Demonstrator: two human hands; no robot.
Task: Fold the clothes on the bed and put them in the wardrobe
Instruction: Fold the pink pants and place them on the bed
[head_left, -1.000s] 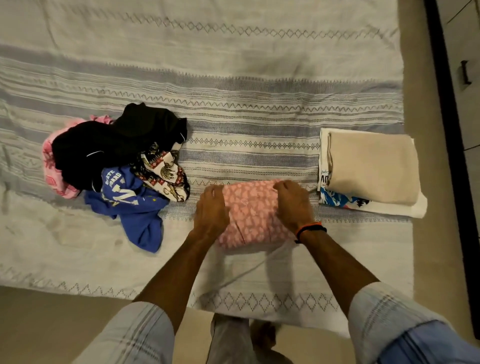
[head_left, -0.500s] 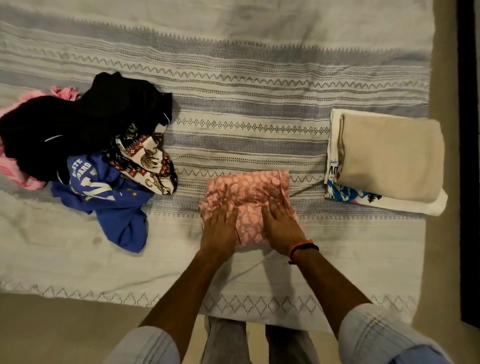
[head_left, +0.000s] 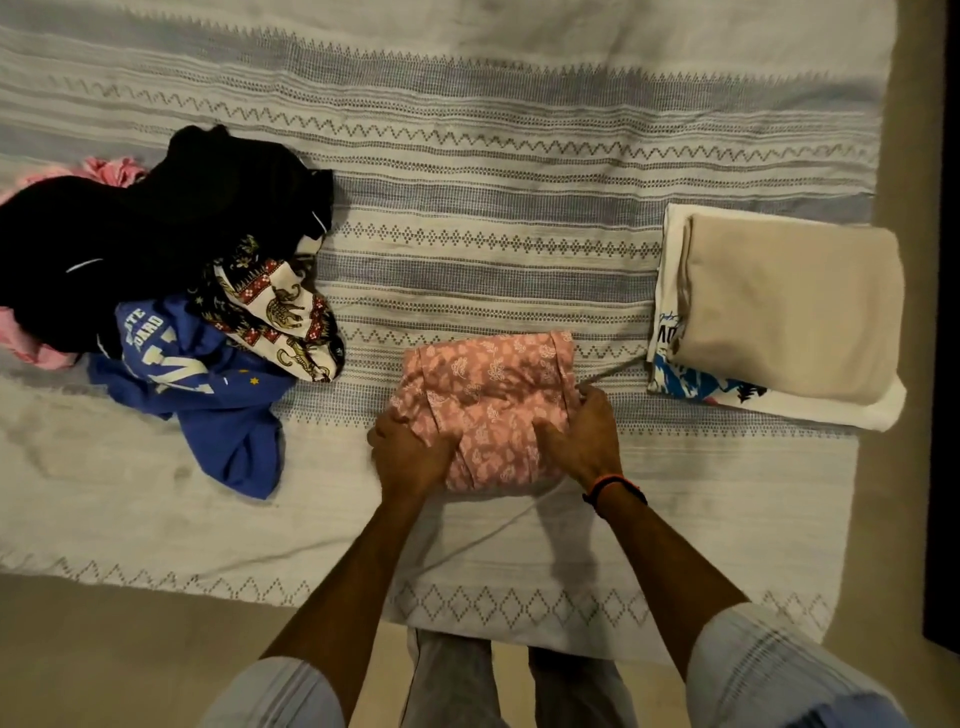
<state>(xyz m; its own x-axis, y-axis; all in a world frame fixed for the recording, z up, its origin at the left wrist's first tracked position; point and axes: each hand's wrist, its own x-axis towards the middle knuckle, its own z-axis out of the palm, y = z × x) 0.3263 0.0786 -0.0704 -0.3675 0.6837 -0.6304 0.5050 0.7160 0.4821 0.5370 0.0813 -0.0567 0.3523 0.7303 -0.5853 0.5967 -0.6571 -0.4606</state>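
The striped bed (head_left: 467, 218) bears unfolded clothes (head_left: 171, 291), a pink garment (head_left: 488, 384), a folded stack (head_left: 779, 312).

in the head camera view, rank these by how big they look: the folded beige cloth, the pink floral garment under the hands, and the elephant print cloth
1. Folded beige cloth, plainly largest.
2. Pink floral garment, partly covered by both hands.
3. Elephant print cloth, smallest as seen, though partly buried in the pile, so its true size is unsure.

Pink garment (head_left: 488, 384): soft matt printed cloth; bedspread (head_left: 467, 156): coarse woven matt cotton.
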